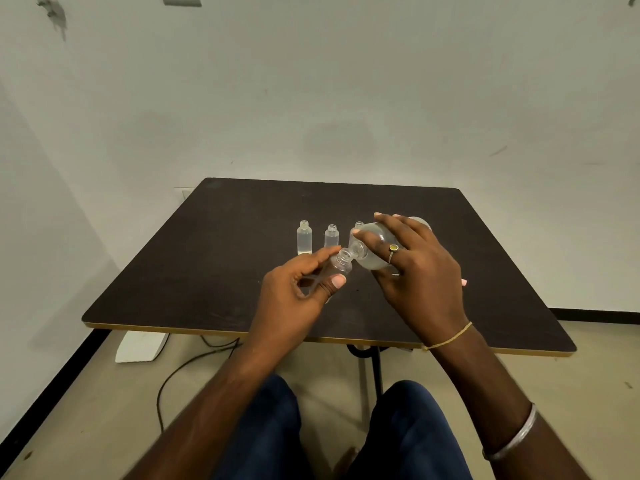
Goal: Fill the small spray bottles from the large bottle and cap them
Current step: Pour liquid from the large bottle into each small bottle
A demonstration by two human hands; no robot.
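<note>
Pinching the small spray bottle (pixel 341 264) between thumb and curled fingers, our left hand (pixel 294 289) holds it clear of the table (pixel 207 258), above the near middle of the top. The bottle is clear plastic, uncapped, with a threaded neck, and it is tilted with its mouth up and to the right. We cannot read a fill level in it.

Our right hand (pixel 415 268) grips the large bottle (pixel 370 249) from above, fingers spread over its rounded clear body and thumb below. The large bottle is tipped down to the left, and its neck meets the small bottle's mouth. Both wrists are raised and the forearms reach in from the near edge.

Behind the hands, three more small bottles stand upright and uncapped in a row on the table:
- leftmost standing bottle (pixel 304 237), translucent
- middle standing bottle (pixel 331 236), just beside it
- third standing bottle (pixel 359 224), mostly hidden by the large bottle

On the right hand we note a ring (pixel 393 248), at the wrist a thin thread band (pixel 450 337), and further up the forearm a silver bangle (pixel 512 434). The table is dark with a pale edge. On the floor below lie a black cable (pixel 180 368) and a white block (pixel 140 346).
</note>
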